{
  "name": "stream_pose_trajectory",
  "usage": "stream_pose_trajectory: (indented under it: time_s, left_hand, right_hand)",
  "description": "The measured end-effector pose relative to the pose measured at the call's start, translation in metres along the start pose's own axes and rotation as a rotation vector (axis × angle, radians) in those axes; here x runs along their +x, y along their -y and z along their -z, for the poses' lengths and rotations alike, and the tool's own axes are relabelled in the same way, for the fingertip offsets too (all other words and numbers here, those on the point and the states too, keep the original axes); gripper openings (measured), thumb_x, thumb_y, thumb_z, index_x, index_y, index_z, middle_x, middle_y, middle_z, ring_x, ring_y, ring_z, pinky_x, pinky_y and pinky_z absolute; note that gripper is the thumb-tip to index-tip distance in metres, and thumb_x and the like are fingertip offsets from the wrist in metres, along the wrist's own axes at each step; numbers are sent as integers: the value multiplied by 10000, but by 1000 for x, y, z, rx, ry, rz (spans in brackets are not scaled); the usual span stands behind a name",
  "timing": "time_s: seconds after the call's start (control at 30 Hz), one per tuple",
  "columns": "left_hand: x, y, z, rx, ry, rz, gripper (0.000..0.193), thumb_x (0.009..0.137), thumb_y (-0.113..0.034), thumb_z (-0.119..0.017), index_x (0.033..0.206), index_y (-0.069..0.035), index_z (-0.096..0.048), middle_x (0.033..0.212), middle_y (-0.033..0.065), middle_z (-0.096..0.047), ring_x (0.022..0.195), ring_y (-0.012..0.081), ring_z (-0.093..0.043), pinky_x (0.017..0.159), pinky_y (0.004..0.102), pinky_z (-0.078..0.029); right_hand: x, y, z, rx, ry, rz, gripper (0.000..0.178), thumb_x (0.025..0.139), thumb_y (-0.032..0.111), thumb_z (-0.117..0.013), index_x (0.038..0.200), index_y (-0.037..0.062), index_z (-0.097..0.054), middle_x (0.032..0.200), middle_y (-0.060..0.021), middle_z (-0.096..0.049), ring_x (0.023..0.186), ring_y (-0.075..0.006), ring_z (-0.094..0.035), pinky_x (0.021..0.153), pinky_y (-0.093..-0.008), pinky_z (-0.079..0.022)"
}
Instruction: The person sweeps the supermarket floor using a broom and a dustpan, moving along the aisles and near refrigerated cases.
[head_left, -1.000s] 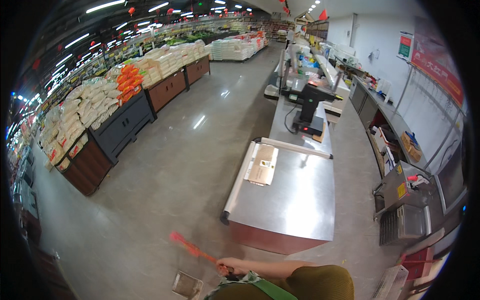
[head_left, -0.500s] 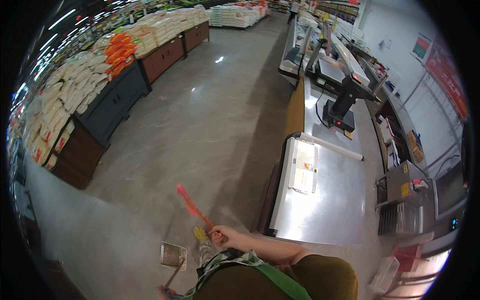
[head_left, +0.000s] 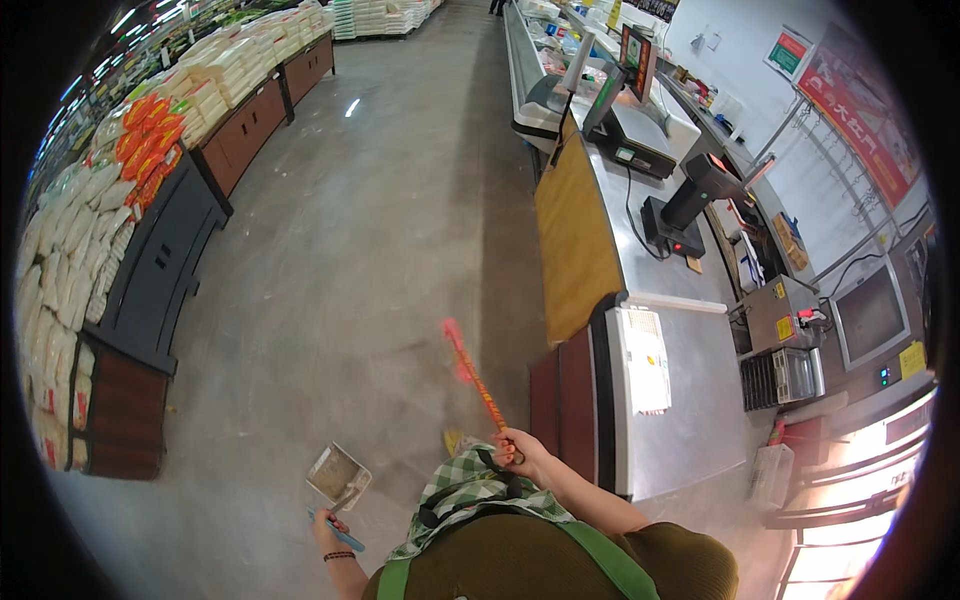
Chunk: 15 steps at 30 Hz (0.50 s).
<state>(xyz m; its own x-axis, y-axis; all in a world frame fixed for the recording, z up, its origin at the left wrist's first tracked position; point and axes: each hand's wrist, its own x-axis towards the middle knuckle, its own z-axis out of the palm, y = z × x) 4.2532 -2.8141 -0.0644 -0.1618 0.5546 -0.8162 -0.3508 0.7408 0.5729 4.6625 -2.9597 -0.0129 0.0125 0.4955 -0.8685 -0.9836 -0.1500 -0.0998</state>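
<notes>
My right hand (head_left: 522, 452) is closed round the handle of a broom (head_left: 484, 393) with an orange patterned stick. Its pink head points ahead and slightly left over the floor and is smeared by motion. Lower left, my left hand (head_left: 328, 526) grips the handle of a dustpan (head_left: 322, 492), a pale-rimmed pan with a dull brownish inside. A slim blue piece (head_left: 346, 539) shows at the same hand; whether it belongs to the handle I cannot tell. I wear a green checked apron (head_left: 455, 489).
A metal-topped counter (head_left: 690, 440) runs along my right, carrying a black scanner stand (head_left: 687, 208) and a scale (head_left: 640, 135). On the left, dark display stands (head_left: 160, 260) hold stacked white and orange bags. Grey floor (head_left: 330, 250) stretches between them.
The view has turned right and the counter's wooden side shows more. My right hand and the broom now appear further right. The left hand and dustpan have come further into view.
</notes>
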Motion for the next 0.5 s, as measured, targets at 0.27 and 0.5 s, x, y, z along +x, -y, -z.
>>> stream_pose_trajectory:
  time_s: [0.27,0.5]
  left_hand:
    - [99,-103,-201,45,60,-70,85,779,-158,-562,797,-104,-498,643,2,-476,439,64,-392,387,215,-332]
    - [164,-182,-391,37,94,-113,118,801,-190,-567,871,-101,-532,659,17,-525,439,62,-397,387,206,-320]
  right_hand:
    - [107,131,-77,136,-43,76,53,868,60,-456,834,39,-421,544,46,-342,417,-53,-322,384,-211,-284]
    - [194,285,-175,70,-83,84,79,864,70,-496,826,43,-432,548,35,-359,416,-49,-336,365,-205,-275]
